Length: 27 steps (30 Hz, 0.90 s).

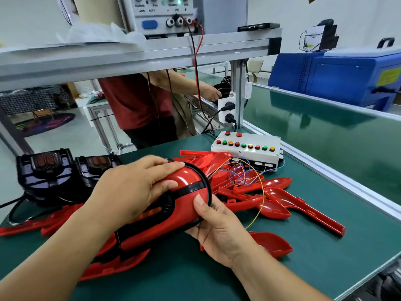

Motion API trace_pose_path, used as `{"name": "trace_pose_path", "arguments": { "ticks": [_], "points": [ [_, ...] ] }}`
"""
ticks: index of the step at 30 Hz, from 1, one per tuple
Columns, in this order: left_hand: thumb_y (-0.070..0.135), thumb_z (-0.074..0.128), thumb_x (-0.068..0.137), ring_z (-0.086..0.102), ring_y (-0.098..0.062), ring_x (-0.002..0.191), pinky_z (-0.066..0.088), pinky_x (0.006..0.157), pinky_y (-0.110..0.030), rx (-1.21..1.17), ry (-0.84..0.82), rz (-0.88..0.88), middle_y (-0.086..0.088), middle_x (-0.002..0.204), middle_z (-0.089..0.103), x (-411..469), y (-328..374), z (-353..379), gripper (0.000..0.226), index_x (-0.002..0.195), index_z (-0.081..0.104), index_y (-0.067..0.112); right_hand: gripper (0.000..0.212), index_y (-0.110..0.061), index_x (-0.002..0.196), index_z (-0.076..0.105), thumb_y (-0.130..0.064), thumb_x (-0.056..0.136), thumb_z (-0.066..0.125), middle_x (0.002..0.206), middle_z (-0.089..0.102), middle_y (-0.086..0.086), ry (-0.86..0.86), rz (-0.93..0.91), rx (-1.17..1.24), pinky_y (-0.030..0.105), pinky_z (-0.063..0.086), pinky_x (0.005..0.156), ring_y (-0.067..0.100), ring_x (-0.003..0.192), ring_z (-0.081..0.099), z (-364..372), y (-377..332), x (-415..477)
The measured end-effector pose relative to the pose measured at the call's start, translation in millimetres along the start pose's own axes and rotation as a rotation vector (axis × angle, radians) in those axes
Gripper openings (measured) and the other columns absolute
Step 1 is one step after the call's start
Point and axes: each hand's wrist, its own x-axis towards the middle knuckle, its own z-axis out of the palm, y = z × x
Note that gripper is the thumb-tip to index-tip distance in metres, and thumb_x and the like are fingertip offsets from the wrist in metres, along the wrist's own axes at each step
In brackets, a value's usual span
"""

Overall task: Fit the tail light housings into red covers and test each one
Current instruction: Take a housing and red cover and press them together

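Head camera looks down on a glossy red plastic cover [188, 177] held just above the bench in the middle of the picture, with a black tail light housing [168, 203] already seated in it. The left hand [134, 185] wraps over the top, and the right hand [217, 231] cups the near end from below with its thumb pressed on the red shell, so both hands are clamped on the one piece. This unit looks fitted or nearly so. Testing seems still to come, since I cannot tell whether the thin coloured wires [245, 177] from the white test box with coloured buttons [245, 146] reach it. Much is left: two more black housings [45, 170] sit at the far left, and loose red covers [271, 192] lie heaped to the right and under the arms. The surface is a green matted bench [325, 246] with an aluminium edge. A grey bench power supply [162, 16] stands on the aluminium shelf [130, 55] above. A person in a red shirt [134, 101] works beyond it, and a blue machine [336, 79] stands at the right.
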Motion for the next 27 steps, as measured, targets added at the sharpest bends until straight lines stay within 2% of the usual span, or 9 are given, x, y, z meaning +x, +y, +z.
{"name": "trace_pose_path", "arguments": {
  "ticks": [5,7,10,13,15,17,19,22,27],
  "points": [
    [0.083,-0.012,0.069,0.053,0.001,0.1,0.048,0.073,-0.024,-0.066,-0.1,-0.017,0.026,0.116,0.044,-7,-6,9,0.067,0.133,0.004,0.072,0.043,-0.005,0.123,0.058,-0.024,0.086,0.068,0.108,0.07,0.014,0.005,0.044,0.005,0.035,0.058,0.077,0.023,0.089,0.069,-2,0,0],
    [0.082,-0.005,0.077,0.05,0.002,0.094,0.043,0.071,-0.021,-0.084,-0.102,-0.015,0.025,0.115,0.043,-11,-6,12,0.052,0.128,0.001,0.074,0.054,-0.015,0.128,0.057,-0.034,0.08,0.071,0.115,0.069,0.013,0.028,0.072,-0.017,0.039,0.057,0.076,0.027,0.094,0.066,0,0,3],
    [0.077,0.007,0.081,0.043,0.002,0.084,0.037,0.066,-0.021,-0.073,-0.105,-0.01,0.022,0.111,0.045,-18,-5,12,0.048,0.128,0.004,0.075,0.051,-0.033,0.115,0.065,-0.048,0.07,0.082,0.108,0.073,0.005,0.117,0.066,-0.118,0.032,0.057,0.063,0.02,0.082,0.07,11,-3,11],
    [0.075,0.014,0.085,0.053,-0.004,0.086,0.041,0.064,-0.024,-0.105,-0.047,0.011,0.019,0.109,0.052,-22,-1,10,0.051,0.135,0.016,0.068,0.05,-0.02,0.109,0.071,-0.041,0.066,0.082,0.106,0.073,0.015,0.169,-0.004,-0.133,0.035,0.058,0.068,0.026,0.084,0.071,18,0,19],
    [0.075,0.016,0.083,0.057,-0.006,0.093,0.042,0.067,-0.023,-0.088,0.006,0.017,0.019,0.112,0.055,-24,-1,10,0.052,0.135,0.009,0.068,0.05,-0.014,0.111,0.07,-0.036,0.068,0.081,0.108,0.072,0.019,0.199,-0.057,-0.124,0.04,0.058,0.077,0.032,0.09,0.071,23,1,21],
    [0.081,0.017,0.082,0.054,-0.004,0.108,0.044,0.081,-0.023,-0.102,0.028,-0.044,0.023,0.121,0.054,-30,-10,9,0.055,0.133,0.0,0.072,0.047,-0.013,0.112,0.07,-0.034,0.07,0.079,0.109,0.071,0.021,0.231,-0.084,-0.08,0.047,0.057,0.083,0.036,0.097,0.069,25,2,24],
    [0.077,0.032,0.084,0.049,0.002,0.117,0.043,0.096,-0.024,-0.282,0.142,-0.161,0.026,0.125,0.054,-44,-20,8,0.05,0.133,0.024,0.069,0.05,-0.011,0.116,0.068,-0.034,0.073,0.076,0.112,0.07,0.023,0.251,-0.068,-0.026,0.056,0.053,0.091,0.041,0.104,0.066,24,1,28],
    [0.047,0.056,0.09,0.047,0.011,0.121,0.038,0.102,-0.02,-0.701,0.399,-0.326,0.028,0.124,0.057,-69,-25,24,0.021,0.107,0.063,0.056,0.054,-0.011,0.118,0.067,-0.037,0.072,0.075,0.113,0.069,0.023,0.259,-0.047,-0.01,0.06,0.05,0.092,0.042,0.106,0.065,22,-3,32],
    [0.05,0.059,0.086,0.05,0.007,0.12,0.032,0.097,-0.003,-0.766,0.5,-0.393,0.028,0.121,0.057,-76,-16,41,0.015,0.1,0.06,0.047,0.068,-0.008,0.12,0.065,-0.046,0.066,0.083,0.116,0.067,0.025,0.184,-0.029,-0.045,0.06,0.051,0.092,0.044,0.107,0.064,27,5,34]
  ]
}}
